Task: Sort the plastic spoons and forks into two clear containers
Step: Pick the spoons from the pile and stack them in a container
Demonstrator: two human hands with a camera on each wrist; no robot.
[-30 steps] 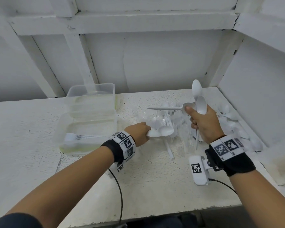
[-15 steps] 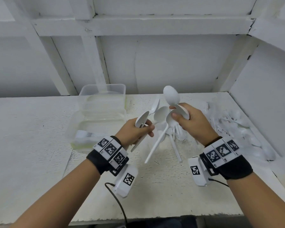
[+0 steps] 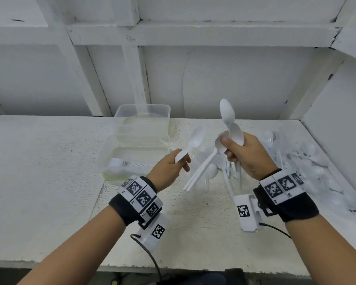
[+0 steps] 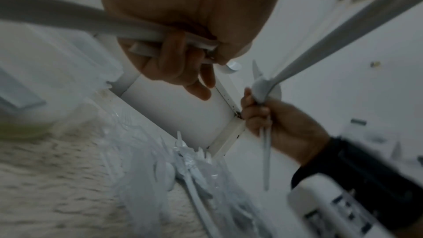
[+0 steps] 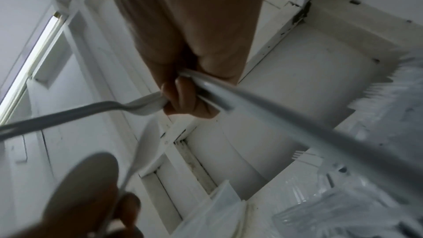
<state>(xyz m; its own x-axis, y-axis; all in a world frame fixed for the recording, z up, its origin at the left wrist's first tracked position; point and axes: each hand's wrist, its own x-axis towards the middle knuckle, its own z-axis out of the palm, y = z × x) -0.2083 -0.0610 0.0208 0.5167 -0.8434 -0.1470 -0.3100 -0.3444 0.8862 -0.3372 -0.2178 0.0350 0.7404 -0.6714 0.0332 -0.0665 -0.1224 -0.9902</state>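
My left hand (image 3: 174,166) grips white plastic spoons (image 3: 196,139) by their handles, bowls pointing up and to the right. My right hand (image 3: 237,154) holds a bundle of several spoons (image 3: 227,112) upright, with two long handles (image 3: 199,174) slanting down-left from under its thumb. Both hands hover above the table, a short gap between them. In the left wrist view my left hand (image 4: 176,64) curls round spoon handles (image 4: 68,20). The right wrist view shows my right hand (image 5: 183,97) wrapped round handles (image 5: 263,115). Two clear containers stand left of the hands: the near one (image 3: 109,153) holds forks (image 3: 127,163), and the far one (image 3: 142,112) has contents I cannot make out.
A loose pile of white spoons and forks (image 3: 317,161) spreads along the table's right side against the wall, with more cutlery (image 3: 220,169) under the hands. The white table (image 3: 39,161) ends at a front edge near my arms. White walls close the back and right.
Both hands rose from the pile with spoons and came together. Since half a second ago the long-handled spoons sit under the right thumb, and the left hand has drawn slightly away.
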